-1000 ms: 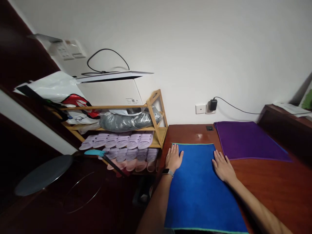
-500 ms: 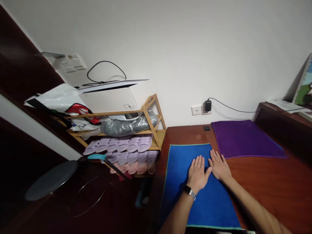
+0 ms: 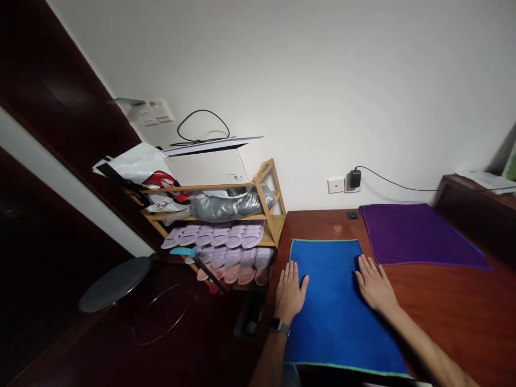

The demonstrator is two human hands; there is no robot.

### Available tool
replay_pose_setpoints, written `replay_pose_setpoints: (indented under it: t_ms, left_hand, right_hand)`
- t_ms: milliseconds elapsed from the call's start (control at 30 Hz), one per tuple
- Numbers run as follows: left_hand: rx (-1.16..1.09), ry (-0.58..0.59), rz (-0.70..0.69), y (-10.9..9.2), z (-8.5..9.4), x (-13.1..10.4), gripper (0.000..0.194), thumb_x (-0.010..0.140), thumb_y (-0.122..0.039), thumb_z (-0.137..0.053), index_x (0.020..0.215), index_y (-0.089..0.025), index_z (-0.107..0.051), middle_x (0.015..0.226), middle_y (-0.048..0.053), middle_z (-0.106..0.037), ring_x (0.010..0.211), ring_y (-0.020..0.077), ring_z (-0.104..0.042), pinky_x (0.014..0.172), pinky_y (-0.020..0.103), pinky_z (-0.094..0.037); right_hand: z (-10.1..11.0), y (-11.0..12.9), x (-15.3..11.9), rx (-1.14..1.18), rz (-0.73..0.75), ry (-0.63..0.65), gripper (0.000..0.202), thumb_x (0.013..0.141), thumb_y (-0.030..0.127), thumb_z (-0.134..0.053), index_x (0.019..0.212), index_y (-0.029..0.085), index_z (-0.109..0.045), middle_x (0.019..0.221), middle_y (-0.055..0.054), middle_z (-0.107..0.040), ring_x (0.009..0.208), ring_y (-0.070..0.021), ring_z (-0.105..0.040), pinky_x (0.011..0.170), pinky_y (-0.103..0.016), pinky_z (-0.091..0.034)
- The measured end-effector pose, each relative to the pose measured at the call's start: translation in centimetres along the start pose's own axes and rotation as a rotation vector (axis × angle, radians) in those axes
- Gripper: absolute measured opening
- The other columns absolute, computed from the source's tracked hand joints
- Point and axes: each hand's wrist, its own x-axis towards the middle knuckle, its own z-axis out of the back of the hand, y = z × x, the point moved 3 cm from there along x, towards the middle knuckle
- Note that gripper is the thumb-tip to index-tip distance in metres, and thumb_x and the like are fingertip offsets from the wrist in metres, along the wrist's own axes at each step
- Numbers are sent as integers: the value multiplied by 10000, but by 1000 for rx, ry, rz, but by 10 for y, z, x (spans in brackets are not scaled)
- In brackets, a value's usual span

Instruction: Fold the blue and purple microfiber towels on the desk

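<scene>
A blue towel [image 3: 334,306] with a thin green border lies flat on the reddish-brown desk [image 3: 439,306]. Flat on the towel's left edge rests my left hand [image 3: 289,293], fingers stretched out and thumb apart; its wrist wears a watch [image 3: 279,325]. At the opposite edge my right hand [image 3: 375,285] lies palm down, fingers extended, touching the right border. Neither hand grasps anything. Farther back on the right, a purple cloth [image 3: 419,236] is spread on the desk, with a bit of blue showing along its right edge.
Left of the desk stands a wooden rack [image 3: 274,215] holding purple slippers [image 3: 237,235], a white box [image 3: 209,166] and plastic-wrapped grey bundle [image 3: 229,207]. A round stool [image 3: 116,282] is at lower left. A black adapter [image 3: 355,178] with a cable is plugged into the wall.
My left hand has slid left from the towel's middle to its left edge. My right hand remains by the right edge. The view has turned slightly left.
</scene>
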Motion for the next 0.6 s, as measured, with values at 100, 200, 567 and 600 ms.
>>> replay_pose_setpoints:
  t_ms: [100, 200, 567, 600]
  left_hand:
    - [2, -12, -13, 5, -2, 2, 679, 1095, -521, -303, 1587, -66, -405, 1645, 192, -384, 1548, 285, -338, 1259, 496, -339]
    - [14, -26, -34, 8, 4, 3, 640, 1091, -484, -336, 1578, -80, -425, 1630, 190, -414, 1536, 301, -361, 1249, 520, -355]
    - [-264, 98, -351, -153, 13, -5, 628, 1118, -482, -225, 1626, -135, -352, 1669, 101, -381, 1569, 214, -302, 1296, 431, -289]
    - [-260, 120, -338, -151, 9, -7, 639, 1115, -498, -227, 1631, -138, -342, 1669, 106, -380, 1569, 218, -303, 1294, 439, -294]
  right_hand:
    - [-3, 5, -15, 6, -9, 72, 702, 1054, 431, -145, 1656, 87, -256, 1715, -79, -260, 1600, -248, -209, 1299, -474, -143]
    - [-1, 9, -22, 16, -31, 102, 708, 1054, 442, -130, 1663, 92, -217, 1724, -66, -223, 1606, -241, -183, 1303, -473, -128]
    - [-9, 2, -22, 26, 29, 62, 687, 1045, 396, -174, 1652, 92, -275, 1721, -91, -245, 1606, -261, -181, 1300, -495, -112]
    - [-11, 1, -22, 25, 32, 56, 688, 1044, 398, -175, 1653, 96, -278, 1719, -93, -251, 1604, -262, -187, 1299, -497, -114]
